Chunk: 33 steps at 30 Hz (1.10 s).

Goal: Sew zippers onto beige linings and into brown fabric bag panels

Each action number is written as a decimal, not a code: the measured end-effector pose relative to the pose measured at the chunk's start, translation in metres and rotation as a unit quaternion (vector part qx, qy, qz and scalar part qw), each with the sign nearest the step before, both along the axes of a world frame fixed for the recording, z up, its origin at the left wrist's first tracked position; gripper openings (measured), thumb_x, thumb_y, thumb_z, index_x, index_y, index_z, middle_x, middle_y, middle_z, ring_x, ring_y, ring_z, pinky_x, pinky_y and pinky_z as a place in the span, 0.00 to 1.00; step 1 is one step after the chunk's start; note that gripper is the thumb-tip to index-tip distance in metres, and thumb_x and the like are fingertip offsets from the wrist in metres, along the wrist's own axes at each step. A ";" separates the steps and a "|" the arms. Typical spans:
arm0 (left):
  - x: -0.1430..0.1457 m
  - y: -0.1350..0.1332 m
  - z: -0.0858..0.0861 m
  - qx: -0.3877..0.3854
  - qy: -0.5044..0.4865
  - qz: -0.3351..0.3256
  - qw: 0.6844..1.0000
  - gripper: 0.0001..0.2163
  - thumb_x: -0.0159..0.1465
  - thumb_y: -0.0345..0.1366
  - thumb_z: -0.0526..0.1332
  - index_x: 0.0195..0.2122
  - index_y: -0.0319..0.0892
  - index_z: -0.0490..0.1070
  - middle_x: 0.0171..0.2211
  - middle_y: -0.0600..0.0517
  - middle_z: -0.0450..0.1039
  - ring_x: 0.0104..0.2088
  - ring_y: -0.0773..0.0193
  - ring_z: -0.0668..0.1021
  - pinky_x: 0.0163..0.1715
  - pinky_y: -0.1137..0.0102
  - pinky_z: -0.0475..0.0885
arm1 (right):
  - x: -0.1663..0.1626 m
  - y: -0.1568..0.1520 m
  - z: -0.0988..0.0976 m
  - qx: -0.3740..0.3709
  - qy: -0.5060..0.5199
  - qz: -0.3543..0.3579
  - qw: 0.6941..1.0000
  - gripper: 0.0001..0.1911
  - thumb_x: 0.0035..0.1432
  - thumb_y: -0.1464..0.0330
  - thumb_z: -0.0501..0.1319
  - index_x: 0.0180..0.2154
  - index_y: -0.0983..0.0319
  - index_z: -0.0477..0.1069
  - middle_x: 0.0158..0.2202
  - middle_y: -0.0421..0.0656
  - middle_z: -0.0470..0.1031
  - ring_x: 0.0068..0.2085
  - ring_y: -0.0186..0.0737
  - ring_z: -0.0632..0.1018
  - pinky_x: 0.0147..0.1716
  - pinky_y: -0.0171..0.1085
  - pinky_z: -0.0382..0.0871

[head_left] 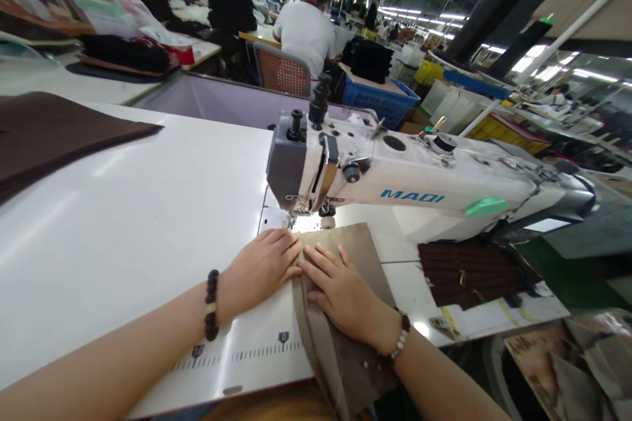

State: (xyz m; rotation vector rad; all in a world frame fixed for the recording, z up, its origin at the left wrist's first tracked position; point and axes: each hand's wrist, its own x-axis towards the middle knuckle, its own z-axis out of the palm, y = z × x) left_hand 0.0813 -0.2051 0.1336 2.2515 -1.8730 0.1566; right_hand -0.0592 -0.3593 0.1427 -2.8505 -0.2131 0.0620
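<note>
A tan-brown fabric piece (356, 251) lies on the white sewing table (128, 223), running from under the needle of the white sewing machine (409, 177) toward me and over the table's front edge. My left hand (261, 266) rests flat on the fabric's left edge, fingers stretched toward the needle. My right hand (340, 289) lies flat on the fabric beside it, fingers pointing left and forward. Both hands press the fabric down just in front of the presser foot (326, 220).
A dark brown fabric stack (54, 131) lies at the table's far left. Dark ribbed pieces (469, 270) sit right of the machine. A person in a white shirt (306, 33) sits ahead with their back to me, near a blue crate (378, 100). Black thread cones (486, 13) stand at upper right.
</note>
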 end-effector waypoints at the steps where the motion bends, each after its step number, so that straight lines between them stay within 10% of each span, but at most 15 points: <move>1: -0.001 0.001 -0.002 -0.002 -0.010 0.009 1.000 0.12 0.66 0.40 0.57 0.46 0.38 0.69 0.47 0.45 0.71 0.48 0.55 0.70 0.51 0.60 0.64 | 0.001 0.001 -0.002 -0.006 0.009 -0.004 1.000 0.24 0.66 0.64 0.50 0.62 0.58 0.54 0.64 0.43 0.52 0.64 0.42 0.54 0.62 0.56 0.47; 18: 0.024 0.002 -0.011 -0.021 0.009 0.127 0.992 0.15 0.64 0.37 0.59 0.50 0.36 0.69 0.52 0.41 0.69 0.55 0.46 0.67 0.54 0.50 0.63 | 0.044 0.008 -0.007 -0.009 -0.013 -0.057 0.998 0.23 0.66 0.68 0.49 0.61 0.60 0.57 0.65 0.45 0.49 0.63 0.45 0.56 0.61 0.57 0.50; 33: -0.085 0.052 0.024 -0.042 0.191 -0.121 0.973 0.15 0.70 0.33 0.46 0.41 0.43 0.73 0.40 0.50 0.74 0.37 0.64 0.74 0.41 0.71 0.72 | 0.040 0.001 -0.003 0.032 0.023 -0.024 0.999 0.24 0.67 0.69 0.48 0.63 0.57 0.52 0.65 0.42 0.50 0.66 0.40 0.51 0.62 0.58 0.40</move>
